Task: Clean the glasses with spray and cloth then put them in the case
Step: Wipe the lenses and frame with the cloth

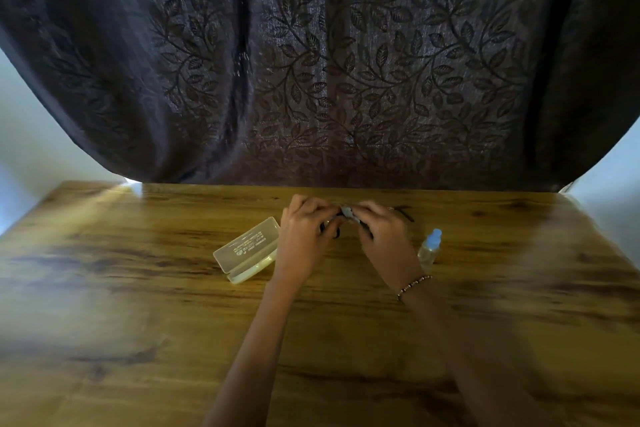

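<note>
the glasses (pixel 336 234), dark-framed, are held just above the table toward its far middle, caught between both hands and mostly hidden by them. one thin temple arm (pixel 407 213) sticks out to the right past the knuckles. a small scrap of pale grey cloth (pixel 346 211) shows at the top, right where the two hands meet, pressed against the frame.

the left hand (pixel 304 232) grips the glasses from the left side, its fingers curled in and held close together over the frame. the right hand (pixel 384 232) comes in from the other side, fingers bent and bunched, pinching the cloth onto the glasses; the fingertips themselves are tucked out of sight, so exactly which ones do the pinching cannot be told. a beaded bracelet (pixel 414 286) circles the right wrist.

just beside the left hand, on its left, lies the case (pixel 247 248), a pale cream, translucent oblong box set at an angle, with small print on its lid. whether the lid is fully closed cannot be told. near the right hand, on its right, stands the spray bottle (pixel 429 248), small, clear and upright, with a light blue cap, apart from the hand and the glasses.

all of it sits on a wooden table (pixel 138 288) with dark grain and a shine along its far left edge. behind the table hangs a dark curtain (pixel 311 62) patterned with leafy vines.
</note>
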A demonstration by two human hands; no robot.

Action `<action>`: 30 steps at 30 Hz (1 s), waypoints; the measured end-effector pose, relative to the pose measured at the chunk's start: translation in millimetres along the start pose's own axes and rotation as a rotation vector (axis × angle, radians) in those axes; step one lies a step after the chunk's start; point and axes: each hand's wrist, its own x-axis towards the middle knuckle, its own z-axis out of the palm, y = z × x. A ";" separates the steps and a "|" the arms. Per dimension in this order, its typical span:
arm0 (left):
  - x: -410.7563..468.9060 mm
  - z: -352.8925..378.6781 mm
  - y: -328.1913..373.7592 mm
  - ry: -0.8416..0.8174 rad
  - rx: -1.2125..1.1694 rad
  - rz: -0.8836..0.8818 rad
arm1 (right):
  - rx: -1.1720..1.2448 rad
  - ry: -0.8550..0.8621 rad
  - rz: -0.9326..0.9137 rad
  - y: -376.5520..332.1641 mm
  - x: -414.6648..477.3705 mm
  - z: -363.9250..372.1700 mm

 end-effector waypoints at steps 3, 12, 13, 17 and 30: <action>-1.0 -2.3 -0.1 0.021 -0.026 0.001 | -0.089 0.018 -0.072 1.1 4.9 -1.2; -0.9 -13.4 -8.9 0.087 -0.071 -0.002 | -0.146 0.048 0.015 17.8 3.7 -8.8; -0.8 -13.9 -10.5 0.091 -0.075 -0.006 | -0.137 0.053 0.027 19.1 4.2 -10.2; 2.5 -13.3 -9.8 0.091 -0.090 0.001 | -0.113 0.070 -0.034 11.3 6.7 -10.5; 0.7 -18.3 -7.2 0.092 -0.105 0.010 | -0.155 0.057 -0.086 5.4 10.4 -4.6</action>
